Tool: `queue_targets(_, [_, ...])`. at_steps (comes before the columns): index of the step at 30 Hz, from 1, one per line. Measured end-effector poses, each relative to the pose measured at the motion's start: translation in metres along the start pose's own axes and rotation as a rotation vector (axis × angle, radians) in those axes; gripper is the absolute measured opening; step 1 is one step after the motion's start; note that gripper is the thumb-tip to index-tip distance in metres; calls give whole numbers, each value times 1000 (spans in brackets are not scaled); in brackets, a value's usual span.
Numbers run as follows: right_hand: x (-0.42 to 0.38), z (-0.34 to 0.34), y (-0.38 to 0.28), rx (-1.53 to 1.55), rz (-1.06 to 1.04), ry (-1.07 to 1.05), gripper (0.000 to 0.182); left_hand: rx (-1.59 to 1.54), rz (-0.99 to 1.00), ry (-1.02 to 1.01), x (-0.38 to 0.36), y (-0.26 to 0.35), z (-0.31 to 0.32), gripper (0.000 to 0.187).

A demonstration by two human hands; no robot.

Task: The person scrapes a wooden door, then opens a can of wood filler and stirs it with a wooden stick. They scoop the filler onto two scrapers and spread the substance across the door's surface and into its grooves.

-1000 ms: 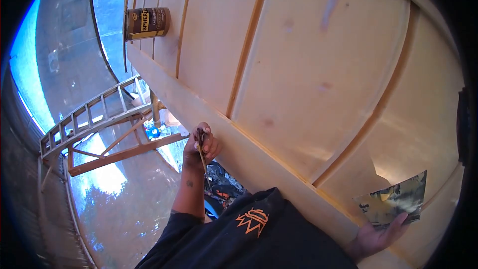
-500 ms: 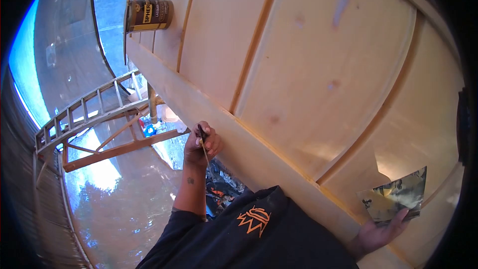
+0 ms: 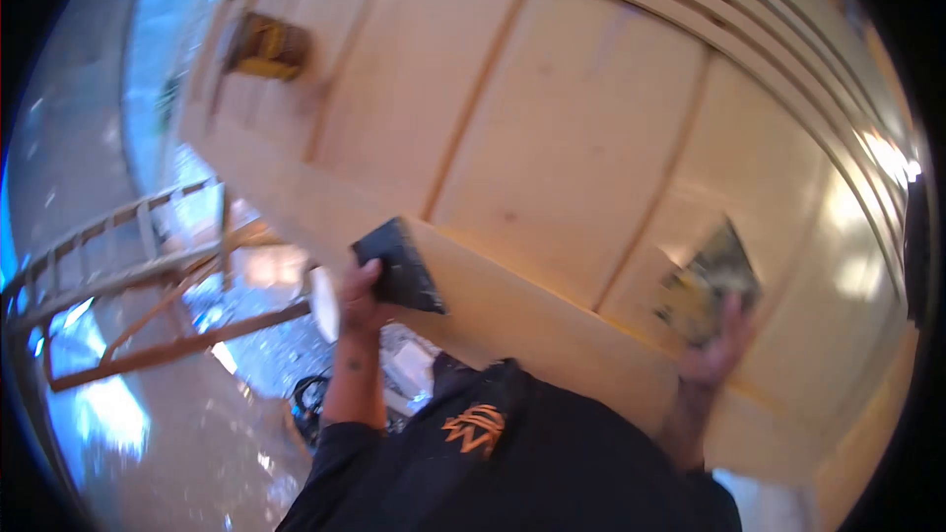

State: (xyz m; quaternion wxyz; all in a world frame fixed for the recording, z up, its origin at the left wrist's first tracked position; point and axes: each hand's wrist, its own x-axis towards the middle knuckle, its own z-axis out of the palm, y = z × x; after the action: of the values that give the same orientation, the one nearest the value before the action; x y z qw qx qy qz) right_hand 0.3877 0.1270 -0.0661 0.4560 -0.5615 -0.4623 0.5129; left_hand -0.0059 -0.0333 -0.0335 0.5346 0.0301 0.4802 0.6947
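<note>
"How are the hands?"
"Apart. The left hand (image 3: 362, 296) grips a dark plate (image 3: 399, 271) toward nine o'clock; the right hand (image 3: 717, 343) grips a smeared plate (image 3: 711, 281) toward four."
"What could go wrong?"
"A tilted smeared plate could scrape or drip on the wooden panel (image 3: 581, 128)."
"And the can (image 3: 269, 47)?"
"Between ten and eleven, blurred; its contents can't be told. A knock could topple it."

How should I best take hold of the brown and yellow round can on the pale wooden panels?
Probably by the curved wall of the brown and yellow can, with the left hand coming from the person's side. Its cylindrical shape lets fingers wrap around it, and the near side looks unobstructed. That hand holds a flat black plate, so set this down first.
</note>
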Motion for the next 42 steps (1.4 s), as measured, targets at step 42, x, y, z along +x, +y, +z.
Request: queue_targets(42, [-170, 262, -123, 923, 228, -159, 31, 1351, 1203, -945, 43, 121, -3, 52])
